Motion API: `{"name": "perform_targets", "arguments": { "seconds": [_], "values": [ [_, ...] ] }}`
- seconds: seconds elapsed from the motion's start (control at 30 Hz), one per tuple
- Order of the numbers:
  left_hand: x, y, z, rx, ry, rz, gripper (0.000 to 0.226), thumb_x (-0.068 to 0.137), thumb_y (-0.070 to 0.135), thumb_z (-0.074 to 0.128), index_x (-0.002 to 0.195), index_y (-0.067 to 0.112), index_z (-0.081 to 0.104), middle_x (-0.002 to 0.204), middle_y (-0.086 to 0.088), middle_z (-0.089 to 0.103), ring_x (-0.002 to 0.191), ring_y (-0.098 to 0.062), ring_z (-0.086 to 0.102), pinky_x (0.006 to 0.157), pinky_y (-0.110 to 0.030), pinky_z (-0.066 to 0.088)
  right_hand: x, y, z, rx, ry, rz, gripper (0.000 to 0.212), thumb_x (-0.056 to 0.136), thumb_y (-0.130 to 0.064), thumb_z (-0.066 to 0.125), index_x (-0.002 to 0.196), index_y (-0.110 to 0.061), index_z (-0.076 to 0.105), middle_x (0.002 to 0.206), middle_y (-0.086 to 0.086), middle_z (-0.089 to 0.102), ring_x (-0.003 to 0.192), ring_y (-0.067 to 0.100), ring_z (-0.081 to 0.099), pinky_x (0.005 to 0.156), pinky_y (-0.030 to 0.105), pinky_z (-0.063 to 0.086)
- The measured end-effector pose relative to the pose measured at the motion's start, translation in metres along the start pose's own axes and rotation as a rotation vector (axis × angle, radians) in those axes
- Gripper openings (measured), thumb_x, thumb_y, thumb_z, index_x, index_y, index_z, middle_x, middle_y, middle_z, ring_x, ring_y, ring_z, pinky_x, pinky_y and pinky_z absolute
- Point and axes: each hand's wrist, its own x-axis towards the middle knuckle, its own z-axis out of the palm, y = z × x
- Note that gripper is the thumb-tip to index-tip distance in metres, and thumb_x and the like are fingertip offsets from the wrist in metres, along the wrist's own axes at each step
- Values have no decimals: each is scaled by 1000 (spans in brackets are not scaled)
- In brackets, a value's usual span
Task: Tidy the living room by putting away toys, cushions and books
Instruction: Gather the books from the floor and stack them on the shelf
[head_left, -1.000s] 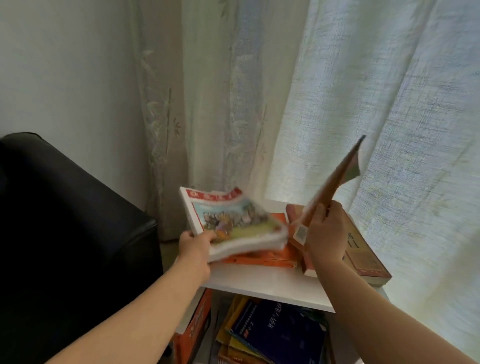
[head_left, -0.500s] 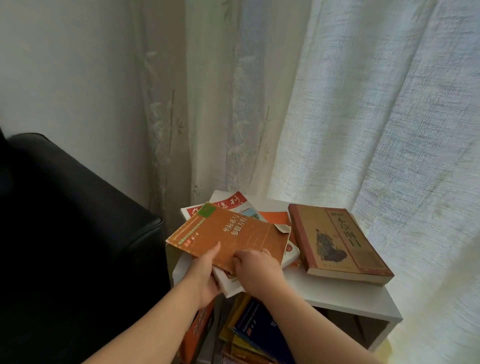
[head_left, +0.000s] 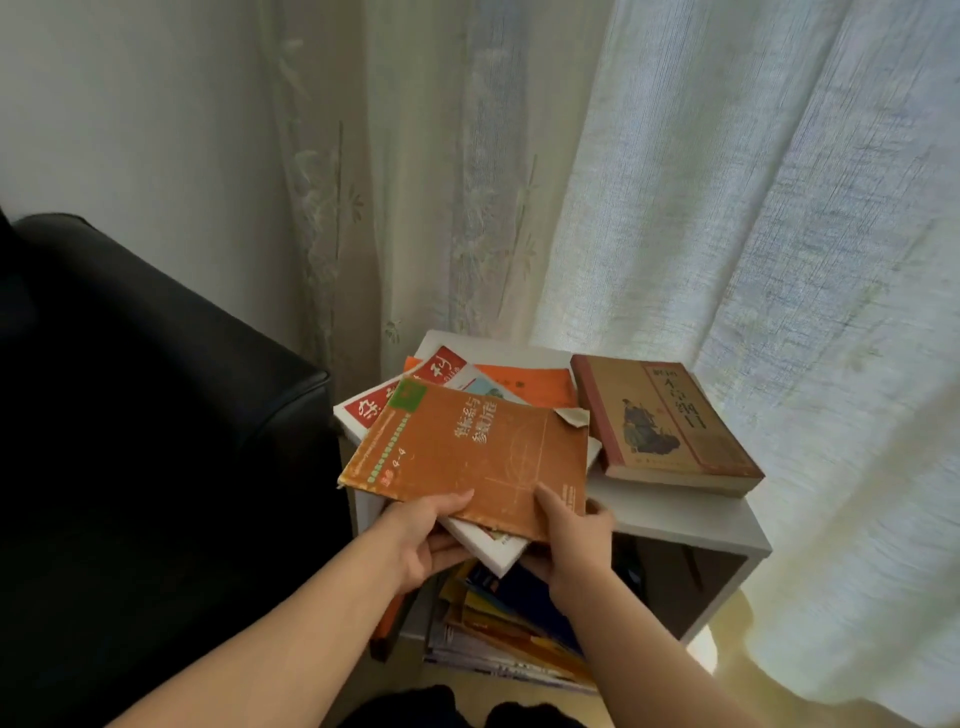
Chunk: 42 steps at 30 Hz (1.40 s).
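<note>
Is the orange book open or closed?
Closed: the orange book shows its whole front cover, held by the left hand and right hand.

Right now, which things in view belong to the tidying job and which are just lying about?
Job in hand: orange book, gripped by the left hand and the right hand; red-and-white magazine under it; brown book; white side table; book pile on its lower shelf.
Just there: black sofa; curtain.

Both forearms (head_left: 291, 618) are bare, as are the left hand (head_left: 415, 535) and the right hand (head_left: 574, 540), and two rounded patches of black clothing (head_left: 415, 709) show at the bottom edge, too dim to tell the garment
</note>
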Motion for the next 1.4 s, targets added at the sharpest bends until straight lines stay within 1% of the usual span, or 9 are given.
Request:
{"name": "perform_targets", "arguments": {
  "seconds": [0.1, 0.23, 0.43, 0.73, 0.83, 0.87, 1.17, 1.3, 1.4],
  "values": [
    [-6, -14, 0, 16, -4, -4, 18, 83, 13, 68, 93, 10, 53, 85, -14, 66, 76, -27, 65, 59, -37, 56, -2, 8, -15, 48, -187, 32, 42, 89, -18, 62, 125, -19, 42, 111, 8, 58, 93, 27, 62, 71, 45, 57],
    [-13, -21, -6, 56, -39, 35, 18, 84, 16, 66, 95, 11, 53, 88, -14, 66, 81, -27, 65, 67, -39, 55, -3, 18, -39, 41, -297, 24, 29, 90, -17, 59, 116, -17, 47, 108, 11, 60, 94, 29, 64, 76, 47, 56],
    [3, -46, -38, -265, 87, 208, 12, 87, 12, 61, 97, 18, 58, 94, -7, 67, 85, -22, 64, 69, -37, 52, 6, 54, -92, 6, -377, -14, 24, 90, -22, 57, 112, -23, 49, 106, 11, 67, 94, 31, 67, 76, 45, 56],
    [35, -126, -39, -57, 192, -116, 15, 84, 12, 66, 91, 9, 53, 82, -10, 63, 72, -22, 60, 56, -34, 57, 27, 125, -148, -52, -248, 248, 20, 92, -22, 56, 111, -17, 50, 102, 16, 65, 88, 31, 64, 67, 40, 55],
    [50, -134, -31, -18, 233, -188, 17, 85, 8, 65, 82, 9, 48, 77, -11, 59, 72, -24, 58, 85, -40, 51, 35, 139, -157, -141, -196, 358, 25, 93, -22, 55, 114, -8, 49, 93, 16, 66, 78, 29, 66, 59, 36, 55],
    [55, -139, -31, -2, 243, -215, 18, 85, 8, 65, 81, 8, 47, 77, -11, 58, 74, -25, 58, 86, -40, 48, 39, 145, -160, -161, -180, 399, 27, 93, -22, 55, 114, -7, 48, 92, 16, 67, 76, 29, 66, 56, 35, 54],
    [87, -125, -27, -46, 126, -143, 13, 85, 1, 59, 88, 11, 52, 82, -10, 64, 79, -24, 60, 80, -42, 49, 99, 126, -153, -160, -241, 311, 19, 89, -27, 56, 105, -18, 51, 102, 13, 67, 88, 30, 68, 66, 36, 59],
    [104, -107, -16, -56, 40, -116, 12, 85, 0, 57, 89, 10, 52, 86, -11, 64, 79, -24, 62, 62, -31, 57, 129, 106, -147, -173, -277, 263, 29, 83, -30, 57, 110, -20, 51, 103, 11, 68, 87, 29, 69, 63, 36, 57],
    [134, -96, -1, -65, 63, -58, 12, 85, 5, 59, 90, 11, 50, 87, -9, 63, 79, -22, 62, 64, -31, 56, 154, 102, -138, -176, -201, 170, 24, 89, -26, 57, 111, -18, 51, 104, 11, 66, 92, 31, 67, 77, 45, 55]
  ]
}}
